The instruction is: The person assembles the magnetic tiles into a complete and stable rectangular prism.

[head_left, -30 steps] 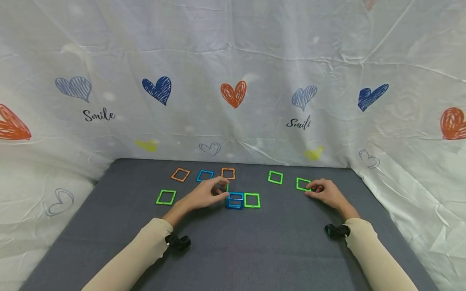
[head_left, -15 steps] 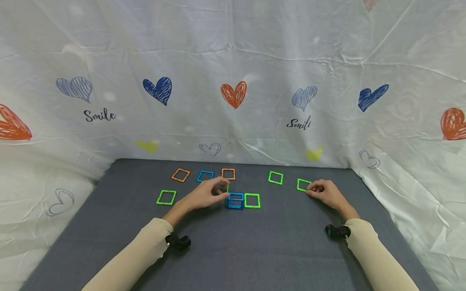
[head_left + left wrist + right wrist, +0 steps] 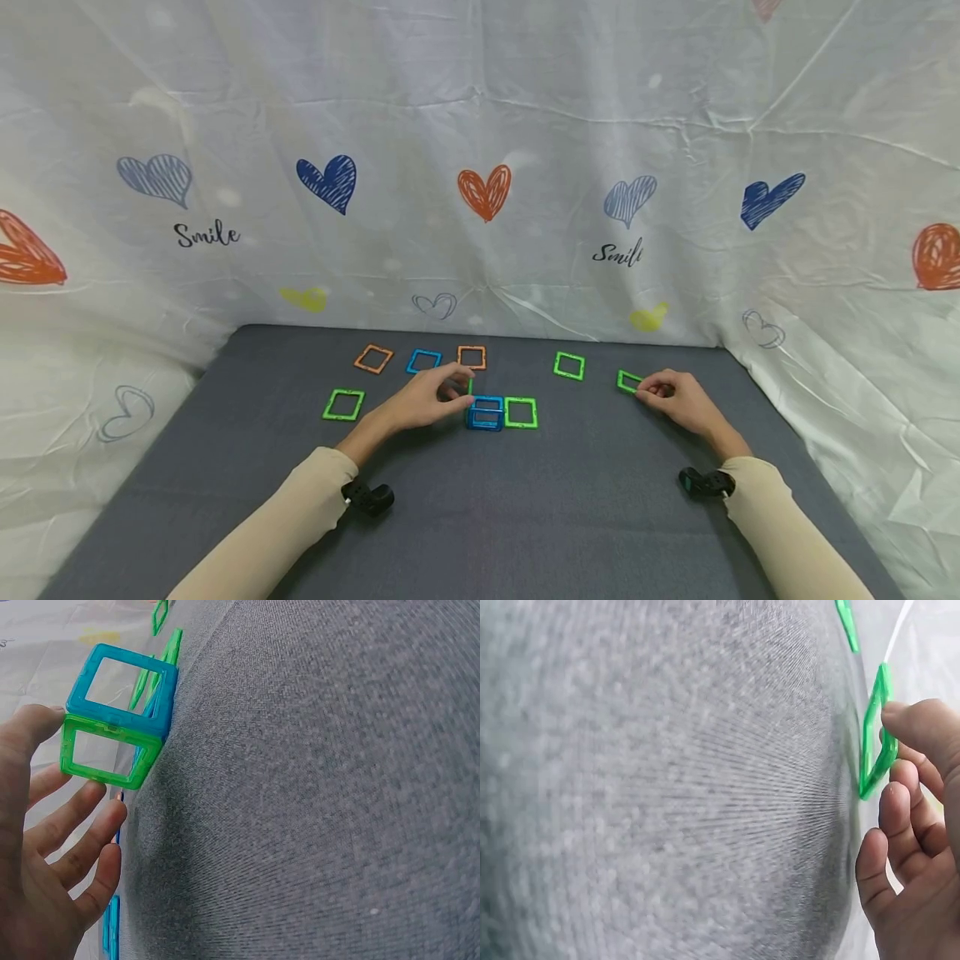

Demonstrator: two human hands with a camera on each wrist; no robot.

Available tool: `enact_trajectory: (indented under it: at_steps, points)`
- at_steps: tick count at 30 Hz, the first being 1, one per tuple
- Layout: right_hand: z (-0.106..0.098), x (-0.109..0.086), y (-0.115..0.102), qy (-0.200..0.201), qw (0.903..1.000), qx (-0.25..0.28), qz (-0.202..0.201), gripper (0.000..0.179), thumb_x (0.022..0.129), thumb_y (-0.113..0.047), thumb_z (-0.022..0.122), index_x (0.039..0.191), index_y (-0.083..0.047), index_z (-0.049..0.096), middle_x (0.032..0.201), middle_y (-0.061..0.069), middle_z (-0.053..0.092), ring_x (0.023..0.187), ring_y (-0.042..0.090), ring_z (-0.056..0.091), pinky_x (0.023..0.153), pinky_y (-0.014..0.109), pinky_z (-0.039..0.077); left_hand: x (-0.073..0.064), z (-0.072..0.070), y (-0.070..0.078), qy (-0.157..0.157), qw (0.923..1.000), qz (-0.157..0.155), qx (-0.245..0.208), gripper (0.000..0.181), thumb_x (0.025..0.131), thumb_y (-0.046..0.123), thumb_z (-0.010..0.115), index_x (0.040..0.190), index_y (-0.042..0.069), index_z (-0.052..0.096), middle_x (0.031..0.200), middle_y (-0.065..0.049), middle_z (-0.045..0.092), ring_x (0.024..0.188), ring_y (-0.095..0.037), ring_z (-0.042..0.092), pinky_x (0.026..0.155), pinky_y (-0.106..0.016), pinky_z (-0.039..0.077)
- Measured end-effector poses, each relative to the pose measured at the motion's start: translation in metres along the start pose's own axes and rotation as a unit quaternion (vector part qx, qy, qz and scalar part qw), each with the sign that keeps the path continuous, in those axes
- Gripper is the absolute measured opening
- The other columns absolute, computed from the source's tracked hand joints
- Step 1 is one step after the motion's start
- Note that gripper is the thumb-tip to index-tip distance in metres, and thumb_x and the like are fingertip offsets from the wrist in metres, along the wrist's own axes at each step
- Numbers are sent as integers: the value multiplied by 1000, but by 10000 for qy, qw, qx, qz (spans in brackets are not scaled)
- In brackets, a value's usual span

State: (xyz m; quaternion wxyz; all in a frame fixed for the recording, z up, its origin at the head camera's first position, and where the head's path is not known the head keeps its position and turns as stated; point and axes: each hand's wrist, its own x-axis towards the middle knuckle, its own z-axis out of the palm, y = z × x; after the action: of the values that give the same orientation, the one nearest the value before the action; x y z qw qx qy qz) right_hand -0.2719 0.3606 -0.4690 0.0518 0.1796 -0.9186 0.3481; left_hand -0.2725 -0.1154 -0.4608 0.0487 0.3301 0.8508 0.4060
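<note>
In the left wrist view, my left hand [image 3: 423, 400] holds a green square magnetic tile [image 3: 112, 732], its thumb at one corner and fingertips along the opposite edge. That tile stands upright, joined along an edge to an upright blue magnetic tile [image 3: 124, 718]. Flat against the blue part's right side in the head view lies another green tile [image 3: 521, 426]. My right hand [image 3: 678, 404] pinches a separate green magnetic tile [image 3: 867, 742] between thumb and fingers. This one is tilted, and the hand hides its near right part in the head view.
Loose tiles lie toward the back of the grey cloth table [image 3: 525, 517]: an orange one [image 3: 367, 369], a blue one [image 3: 428, 351], a second orange one [image 3: 484, 358] and a green one [image 3: 568, 377]. Another green tile [image 3: 341, 417] lies left of my left hand. A heart-printed curtain [image 3: 547, 250] hangs behind.
My right hand has shifted slightly right with its green tile, which has gone from lying nearly flat to tilted. The left hand and its joined tiles have stayed in place.
</note>
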Motion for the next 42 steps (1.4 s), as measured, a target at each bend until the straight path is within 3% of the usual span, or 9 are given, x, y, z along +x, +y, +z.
enact_trajectory:
  at_steps: [12, 27, 37, 42]
  points:
    - [-3, -4, -15, 98, 9997, 46, -196, 4, 96, -8, 73, 98, -6, 75, 88, 2, 61, 75, 15, 57, 64, 27, 48, 1, 0, -3, -24, 10000, -10, 70, 47, 101, 26, 68, 139, 2, 55, 127, -10, 63, 100, -21, 67, 86, -37, 55]
    - [4, -7, -38, 228, 9965, 262, -766, 5, 96, -1, 71, 98, -3, 75, 88, 0, 61, 75, 13, 57, 65, 24, 49, 1, 1, -5, -87, 9999, -40, 47, 47, 101, 28, 69, 139, 3, 56, 128, -9, 62, 100, -19, 67, 85, -35, 55]
    - [5, -6, -85, 217, 9926, 302, -1155, 14, 92, 11, 69, 92, -3, 72, 84, 10, 61, 71, 19, 57, 62, 26, 50, 1, 0, -4, -62, 10000, 32, 37, 47, 101, 27, 68, 138, 2, 56, 125, -10, 64, 99, -21, 68, 85, -37, 56]
    - [15, -2, -76, 266, 9905, 339, -1307, 15, 91, 11, 70, 93, -4, 72, 84, 5, 60, 71, 15, 56, 61, 25, 49, 1, -1, -3, -62, 10000, 23, 15, 47, 101, 28, 69, 138, 2, 56, 125, -9, 64, 99, -20, 67, 85, -37, 56]
